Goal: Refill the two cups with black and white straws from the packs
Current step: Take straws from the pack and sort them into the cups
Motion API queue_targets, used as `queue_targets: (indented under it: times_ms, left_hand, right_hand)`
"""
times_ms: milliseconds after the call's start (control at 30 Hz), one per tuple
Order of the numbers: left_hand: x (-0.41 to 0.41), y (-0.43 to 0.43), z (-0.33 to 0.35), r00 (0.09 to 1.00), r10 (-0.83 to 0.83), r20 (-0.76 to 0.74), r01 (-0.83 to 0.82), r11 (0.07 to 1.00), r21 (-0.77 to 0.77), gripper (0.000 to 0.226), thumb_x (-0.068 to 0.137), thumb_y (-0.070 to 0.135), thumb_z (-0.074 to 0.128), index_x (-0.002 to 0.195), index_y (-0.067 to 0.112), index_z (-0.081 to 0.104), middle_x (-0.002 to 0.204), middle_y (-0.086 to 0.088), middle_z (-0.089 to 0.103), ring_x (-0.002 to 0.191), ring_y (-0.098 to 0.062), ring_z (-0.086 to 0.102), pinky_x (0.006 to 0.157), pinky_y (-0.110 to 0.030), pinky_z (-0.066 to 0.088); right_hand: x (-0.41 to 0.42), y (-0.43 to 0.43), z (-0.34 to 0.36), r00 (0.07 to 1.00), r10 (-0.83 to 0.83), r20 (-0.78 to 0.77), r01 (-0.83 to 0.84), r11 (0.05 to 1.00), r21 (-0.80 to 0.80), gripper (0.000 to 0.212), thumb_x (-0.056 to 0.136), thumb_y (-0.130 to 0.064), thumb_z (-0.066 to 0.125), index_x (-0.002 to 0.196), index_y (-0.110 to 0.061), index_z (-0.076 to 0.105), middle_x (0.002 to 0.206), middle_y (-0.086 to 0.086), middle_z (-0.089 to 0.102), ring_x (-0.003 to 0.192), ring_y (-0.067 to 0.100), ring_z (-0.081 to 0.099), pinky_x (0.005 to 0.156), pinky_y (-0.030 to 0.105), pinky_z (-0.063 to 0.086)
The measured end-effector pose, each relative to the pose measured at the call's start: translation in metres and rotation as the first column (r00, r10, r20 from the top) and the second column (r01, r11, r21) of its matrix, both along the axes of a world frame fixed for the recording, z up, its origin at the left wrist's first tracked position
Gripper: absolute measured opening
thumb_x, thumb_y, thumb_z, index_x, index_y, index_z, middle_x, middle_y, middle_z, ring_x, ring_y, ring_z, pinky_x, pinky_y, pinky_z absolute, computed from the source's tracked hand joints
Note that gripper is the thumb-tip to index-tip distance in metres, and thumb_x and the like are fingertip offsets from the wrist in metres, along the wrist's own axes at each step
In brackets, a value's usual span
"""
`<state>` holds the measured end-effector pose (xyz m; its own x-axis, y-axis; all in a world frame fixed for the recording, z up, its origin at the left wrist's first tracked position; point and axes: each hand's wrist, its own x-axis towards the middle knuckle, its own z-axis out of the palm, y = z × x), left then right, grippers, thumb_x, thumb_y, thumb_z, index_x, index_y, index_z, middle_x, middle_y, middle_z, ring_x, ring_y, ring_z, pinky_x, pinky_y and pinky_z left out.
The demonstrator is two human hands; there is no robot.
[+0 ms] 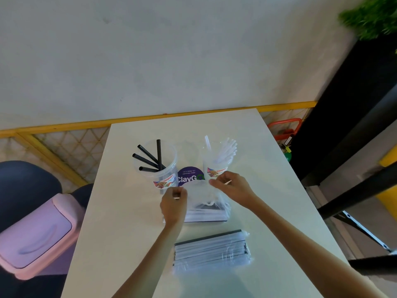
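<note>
Reading "ClayGo" under the small line "Let's keep our pantries clean", a round purple sticker (pixel 190 174) lies on the white table (pixel 129 211) between two clear cups, each with a colourful label too blurred to read. The left cup (pixel 165 175) holds four black straws (pixel 148 159); the right cup (pixel 209 166) holds a fan of white straws (pixel 225 150). Just in front of the cups, the left hand (pixel 173 203) and right hand (pixel 232 186) each pinch the top of a clear pack (pixel 204 205) (its straws lie flat at the bottom), fingers curled on the plastic. A second pack (pixel 211 250) lies flat on the table, nearer the person. A pink bin (pixel 36 231) stands left of the table, and a yellow rail (pixel 64 125) runs below the pale wall.
</note>
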<state>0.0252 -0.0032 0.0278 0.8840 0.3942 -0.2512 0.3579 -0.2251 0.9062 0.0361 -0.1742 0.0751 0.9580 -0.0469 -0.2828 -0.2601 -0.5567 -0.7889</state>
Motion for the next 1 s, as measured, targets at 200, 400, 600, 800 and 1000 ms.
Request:
queue_targets:
  times_ms: [200, 400, 600, 800, 1000]
  left_hand:
    - [-0.015, 0.013, 0.024, 0.999, -0.041, 0.002, 0.04, 0.962, -0.269, 0.013, 0.087, 0.002, 0.058, 0.077, 0.01, 0.06, 0.074, -0.007, 0.06, 0.068, -0.018, 0.055, 0.063, -0.027, 0.05]
    - [-0.018, 0.046, 0.032, 0.971, 0.107, -0.215, -0.22, 0.753, -0.62, 0.015, 0.092, 0.007, 0.052, 0.077, 0.007, 0.053, 0.068, -0.011, 0.054, 0.064, -0.021, 0.051, 0.054, -0.025, 0.051]
    - [-0.017, 0.05, 0.027, 0.912, 0.105, -0.396, -0.409, 0.3, -0.862, 0.024, 0.098, 0.004, 0.039, 0.075, 0.006, 0.045, 0.07, -0.01, 0.042, 0.06, -0.016, 0.047, 0.043, -0.023, 0.052]
    - [-0.014, 0.077, 0.004, 0.942, -0.056, -0.33, -0.279, 0.414, -0.867, 0.026, 0.069, -0.003, 0.069, 0.07, 0.011, 0.046, 0.032, 0.004, 0.032, 0.021, -0.005, 0.027, 0.043, -0.003, 0.033]
    - [-0.031, 0.1, -0.003, 0.871, -0.438, -0.225, 0.418, 0.899, -0.131, 0.021, 0.082, 0.031, 0.07, 0.085, 0.01, 0.066, 0.048, 0.008, 0.049, 0.034, -0.006, 0.029, 0.038, -0.019, 0.022]
  right_hand:
    - [-0.005, 0.027, -0.006, 0.982, 0.122, -0.142, -0.166, 0.916, -0.365, 0.044, 0.084, -0.044, 0.064, 0.114, -0.014, 0.056, 0.116, 0.002, 0.058, 0.108, 0.021, 0.055, 0.082, 0.027, 0.038]
    - [-0.009, 0.016, -0.02, 0.992, -0.068, -0.103, 0.048, 0.983, -0.18, 0.012, 0.085, -0.008, 0.054, 0.093, -0.005, 0.062, 0.089, 0.012, 0.064, 0.093, 0.034, 0.066, 0.084, 0.037, 0.05]
    - [-0.019, 0.011, -0.024, 0.93, -0.323, -0.177, 0.362, 0.888, 0.283, 0.035, 0.07, 0.001, 0.064, 0.093, 0.024, 0.052, 0.071, 0.025, 0.051, 0.07, 0.024, 0.053, 0.076, 0.039, 0.053]
    - [-0.022, 0.015, -0.015, 0.791, -0.418, -0.446, 0.585, 0.303, 0.753, 0.017, 0.087, 0.008, 0.051, 0.099, 0.001, 0.061, 0.078, 0.012, 0.058, 0.065, 0.019, 0.056, 0.079, 0.024, 0.054]
    - [-0.015, 0.011, -0.01, 0.645, -0.445, -0.621, 0.684, -0.025, 0.729, 0.023, 0.093, 0.003, 0.036, 0.078, -0.007, 0.051, 0.069, 0.007, 0.041, 0.059, 0.013, 0.043, 0.049, 0.02, 0.05]
